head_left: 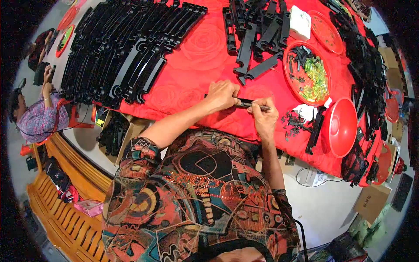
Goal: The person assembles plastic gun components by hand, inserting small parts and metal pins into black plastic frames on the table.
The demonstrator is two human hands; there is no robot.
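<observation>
Near the table's front edge, my left hand [222, 94] is closed around one end of a black plastic strip [245, 103]. My right hand [265, 117] pinches at its other end, thumb and fingers together; a thin dark piece shows at those fingertips, too small to name. To the right, a red plate [286, 72] bears small black parts and yellow-green clear pieces. Tiny black bits [293, 125] are scattered on the cloth beside my right hand. Beyond my hands lies a loose pile of black plastic strips [266, 39].
Rows of black strips [118, 52] cover the table's left side. A red bowl [342, 126], another red plate [334, 46] and a white box [300, 24] are on the right. At far left sits another person [43, 115]; a wooden bench [65, 205] is at lower left.
</observation>
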